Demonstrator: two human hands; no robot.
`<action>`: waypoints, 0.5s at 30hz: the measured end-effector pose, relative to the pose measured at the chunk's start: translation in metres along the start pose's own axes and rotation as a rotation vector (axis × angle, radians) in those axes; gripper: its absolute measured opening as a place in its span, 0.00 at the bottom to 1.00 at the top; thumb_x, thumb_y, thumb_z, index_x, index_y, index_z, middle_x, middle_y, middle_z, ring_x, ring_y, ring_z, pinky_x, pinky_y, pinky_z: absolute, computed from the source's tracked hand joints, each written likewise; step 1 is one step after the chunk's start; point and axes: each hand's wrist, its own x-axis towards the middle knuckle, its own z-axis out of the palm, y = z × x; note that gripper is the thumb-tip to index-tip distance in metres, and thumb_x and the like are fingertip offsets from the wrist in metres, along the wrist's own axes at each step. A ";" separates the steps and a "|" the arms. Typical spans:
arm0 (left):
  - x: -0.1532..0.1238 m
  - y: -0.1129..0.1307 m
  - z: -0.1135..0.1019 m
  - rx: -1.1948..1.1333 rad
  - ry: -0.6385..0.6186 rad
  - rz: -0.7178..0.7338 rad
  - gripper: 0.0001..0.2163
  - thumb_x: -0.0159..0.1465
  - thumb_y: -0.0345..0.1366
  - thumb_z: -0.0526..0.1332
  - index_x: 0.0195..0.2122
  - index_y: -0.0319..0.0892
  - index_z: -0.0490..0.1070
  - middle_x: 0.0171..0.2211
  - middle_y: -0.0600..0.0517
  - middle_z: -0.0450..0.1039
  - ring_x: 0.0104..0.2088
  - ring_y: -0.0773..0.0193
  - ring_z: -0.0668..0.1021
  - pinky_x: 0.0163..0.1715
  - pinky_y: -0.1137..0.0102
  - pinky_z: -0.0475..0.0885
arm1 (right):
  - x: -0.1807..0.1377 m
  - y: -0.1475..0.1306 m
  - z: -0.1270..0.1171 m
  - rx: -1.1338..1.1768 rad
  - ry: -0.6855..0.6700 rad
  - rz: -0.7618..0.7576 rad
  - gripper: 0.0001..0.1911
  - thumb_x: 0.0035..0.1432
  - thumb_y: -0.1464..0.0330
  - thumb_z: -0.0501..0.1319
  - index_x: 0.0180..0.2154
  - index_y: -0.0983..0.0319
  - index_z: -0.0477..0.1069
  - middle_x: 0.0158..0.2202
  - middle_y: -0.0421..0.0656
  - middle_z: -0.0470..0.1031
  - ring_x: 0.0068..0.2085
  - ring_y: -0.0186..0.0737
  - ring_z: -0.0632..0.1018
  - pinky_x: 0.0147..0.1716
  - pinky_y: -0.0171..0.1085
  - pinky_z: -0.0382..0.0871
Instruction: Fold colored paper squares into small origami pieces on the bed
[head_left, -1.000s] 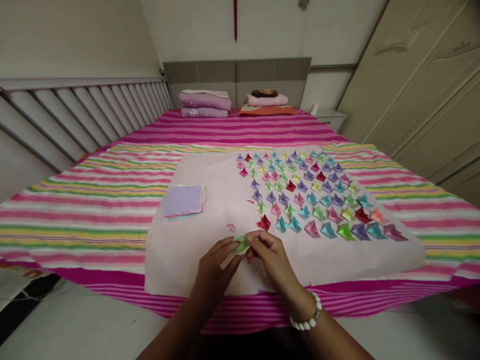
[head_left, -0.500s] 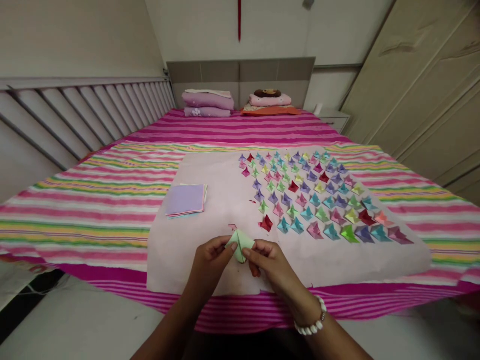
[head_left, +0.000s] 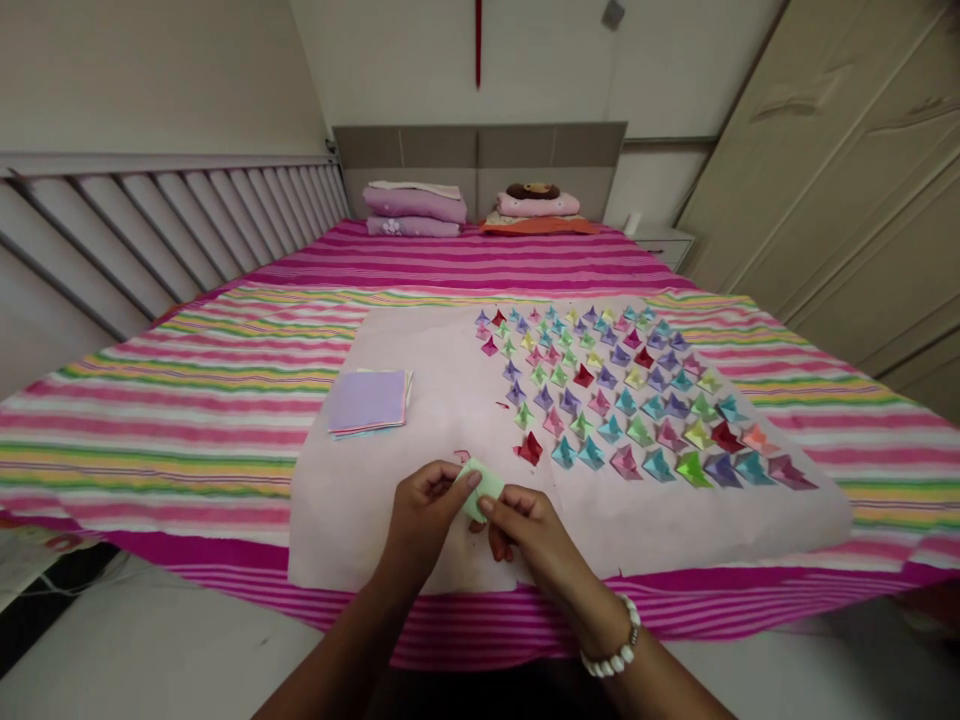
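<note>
A small pale green folded paper [head_left: 486, 484] is held up between my two hands, above the near part of a pale sheet [head_left: 427, 350]. My left hand [head_left: 429, 502] pinches its left side, thumb on top. On its right side the thumb and fingers of my right hand [head_left: 526, 518] are closed. Fingers cover parts of the folds. Just beyond my right hand, a red folded paper piece [head_left: 531, 449] rests on the sheet. Many more folded paper pieces [head_left: 640, 431] in mixed colours stand in rows to the right.
A stack of square papers [head_left: 369, 399], purple on top, lies on the sheet's left side. The sheet is spread over a striped bed cover [head_left: 187, 400]. Folded bedding [head_left: 415, 208] sits by the headboard [head_left: 420, 145]. A slatted rail [head_left: 187, 215] runs along the left.
The green paper has turned in my fingers and looks squarer than its earlier pointed shape. My right thumb has moved slightly left over it. The view has shifted a little.
</note>
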 end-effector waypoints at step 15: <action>0.003 -0.005 -0.006 0.070 -0.110 0.004 0.10 0.58 0.40 0.63 0.35 0.40 0.78 0.25 0.53 0.77 0.26 0.64 0.76 0.27 0.71 0.71 | -0.001 0.000 -0.005 -0.030 -0.049 -0.010 0.16 0.47 0.57 0.69 0.23 0.64 0.73 0.19 0.38 0.74 0.19 0.29 0.68 0.19 0.30 0.59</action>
